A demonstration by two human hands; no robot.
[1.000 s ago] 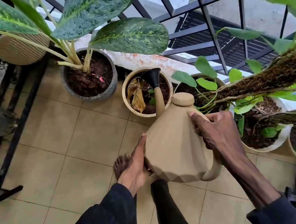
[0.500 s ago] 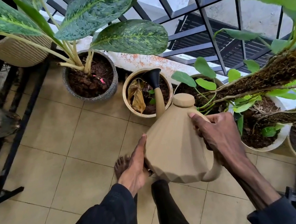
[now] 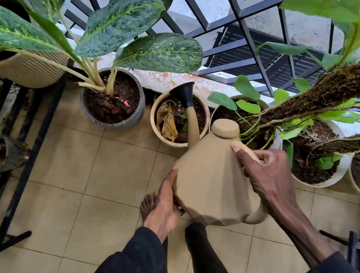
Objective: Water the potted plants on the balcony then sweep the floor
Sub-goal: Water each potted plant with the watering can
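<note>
Right hand point(image 3: 266, 169): fingers curled round the upper handle of the can point(image 3: 208, 186), one digit stretched toward the cap point(image 3: 225, 128). The forearm enters from the lower right. Left hand point(image 3: 165, 207): laid flat against the can's left flank, fingers straight, supporting it without grasping.

The can is held off the floor and tipped forward above the person's legs and bare foot point(image 3: 147, 206). Its black rose point(image 3: 184, 95) hangs over the soil of a tan pot point(image 3: 154, 121).

Surface: beige floor tiles point(image 3: 88, 186). A grey pot point(image 3: 140, 114) with large mottled leaves stands left of the tan pot. White pots point(image 3: 336, 178) with a mossy pole point(image 3: 343, 84) stand to the right. A dark railing point(image 3: 245, 31) runs behind the row of pots, and a black rack point(image 3: 5, 187) stands at the left edge.
</note>
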